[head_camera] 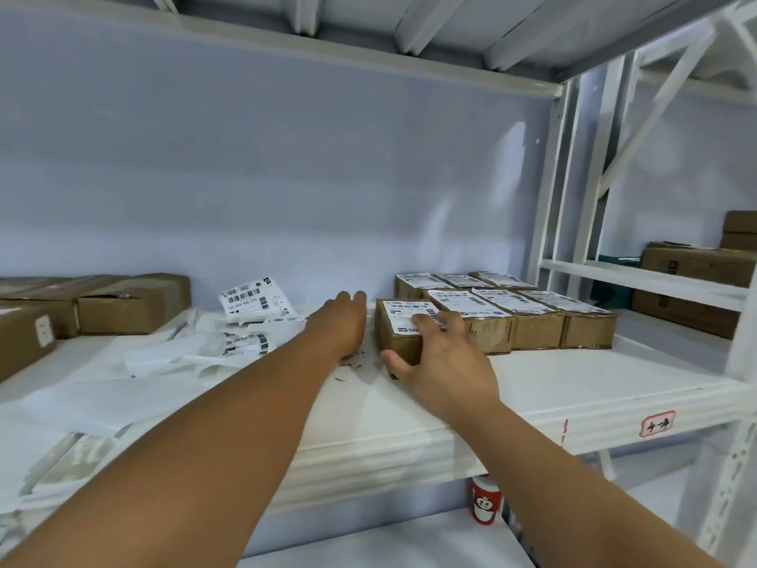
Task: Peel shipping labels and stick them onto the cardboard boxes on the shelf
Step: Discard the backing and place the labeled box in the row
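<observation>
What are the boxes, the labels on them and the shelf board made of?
Boxes: brown cardboard, matt, edges creased and scuffed. Labels: white paper, thin, printed with barcodes. Shelf: smooth white board, likely painted metal or laminate; cannot tell which.

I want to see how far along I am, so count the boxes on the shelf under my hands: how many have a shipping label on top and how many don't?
Labelled boxes: 7
Unlabelled boxes: 3
Total: 10
</observation>
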Motion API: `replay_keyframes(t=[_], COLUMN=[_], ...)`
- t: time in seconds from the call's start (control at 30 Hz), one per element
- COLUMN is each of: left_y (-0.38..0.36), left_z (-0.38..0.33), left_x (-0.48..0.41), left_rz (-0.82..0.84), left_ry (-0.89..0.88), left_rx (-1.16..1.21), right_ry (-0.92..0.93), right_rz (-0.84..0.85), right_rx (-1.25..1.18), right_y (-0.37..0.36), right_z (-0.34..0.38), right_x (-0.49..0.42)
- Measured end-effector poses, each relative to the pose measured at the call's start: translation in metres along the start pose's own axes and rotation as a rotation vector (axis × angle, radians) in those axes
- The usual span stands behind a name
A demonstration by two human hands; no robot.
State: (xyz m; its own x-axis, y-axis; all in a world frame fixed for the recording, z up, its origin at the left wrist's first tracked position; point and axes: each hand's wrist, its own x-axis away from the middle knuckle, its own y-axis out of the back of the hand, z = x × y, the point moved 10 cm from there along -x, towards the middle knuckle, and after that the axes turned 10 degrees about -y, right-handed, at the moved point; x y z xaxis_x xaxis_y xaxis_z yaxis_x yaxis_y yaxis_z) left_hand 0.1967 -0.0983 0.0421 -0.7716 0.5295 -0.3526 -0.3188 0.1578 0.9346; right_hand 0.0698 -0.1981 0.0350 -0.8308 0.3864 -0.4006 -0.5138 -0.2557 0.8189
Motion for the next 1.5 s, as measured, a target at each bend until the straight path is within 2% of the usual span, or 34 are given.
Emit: replay_keyframes(t=[0.07,0.23,0.43,0.53,0.63,0.7,0.73,0.8,0.9,0.97,1.03,1.1,1.17,1.27,1.37,1.43,1.5], left_y=[-0.01,-0.029,-0.01,0.013,0.055,0.077,0.087,0.106,0.111,0.101,0.092,0.077,0.065,0.06,0.071,0.082,0.079], left_z=[0.012,0.027,0.016,0.02,0.04,0.057,0.063,0.074,0.1,0.132,0.164,0.19,0.207,0.203,0.168,0.127,0.081], left_x=[-0.011,-0.028,-0.026,-0.019,-0.002,0.01,0.017,0.03,0.05,0.069,0.089,0.103,0.107,0.1,0.085,0.07,0.053], left_rz=[-0.003,0.095,-0.022,-0.177,-0.458,-0.571,-0.596,-0.573,-0.371,-0.226,-0.171,-0.133,-0.142,-0.175,-0.301,-0.369,-0.305], left_ry=[0.06,0.114,0.073,0.132,0.237,0.288,0.293,0.269,0.262,0.336,0.409,0.413,0.393,0.351,0.312,0.211,0.072], left_rx=[0.121,0.151,-0.116,-0.035,0.251,0.388,0.377,0.151,-0.302,-0.417,-0.429,-0.361,-0.193,-0.057,0.231,0.383,0.452], right_ry=[0.007,0.022,0.017,0.01,-0.002,0.002,0.002,-0.003,-0.01,-0.015,-0.018,-0.02,-0.025,-0.03,-0.028,-0.023,-0.017], right_rz=[-0.008,-0.017,-0.019,-0.019,-0.011,-0.012,-0.01,-0.002,0.012,0.019,0.019,0.022,0.024,0.026,0.026,0.025,0.021], right_rx=[0.005,0.02,0.019,0.011,0.004,0.007,0.006,0.0,0.005,0.005,0.001,-0.002,0.002,0.012,0.014,0.013,0.006], right_y=[0.0,-0.001,-0.002,-0.002,-0.001,-0.001,0.0,0.0,0.001,0.001,0.001,0.001,0.001,0.002,0.002,0.002,0.001], right_z=[0.0,0.0,-0.001,0.0,-0.001,0.0,-0.001,-0.001,-0.002,-0.001,-0.001,0.0,0.0,0.0,0.001,0.001,0.0], right_x=[-0.001,-0.003,-0.004,-0.003,-0.003,-0.003,-0.003,-0.002,-0.001,0.0,0.0,0.001,0.002,0.002,0.002,0.001,0.001])
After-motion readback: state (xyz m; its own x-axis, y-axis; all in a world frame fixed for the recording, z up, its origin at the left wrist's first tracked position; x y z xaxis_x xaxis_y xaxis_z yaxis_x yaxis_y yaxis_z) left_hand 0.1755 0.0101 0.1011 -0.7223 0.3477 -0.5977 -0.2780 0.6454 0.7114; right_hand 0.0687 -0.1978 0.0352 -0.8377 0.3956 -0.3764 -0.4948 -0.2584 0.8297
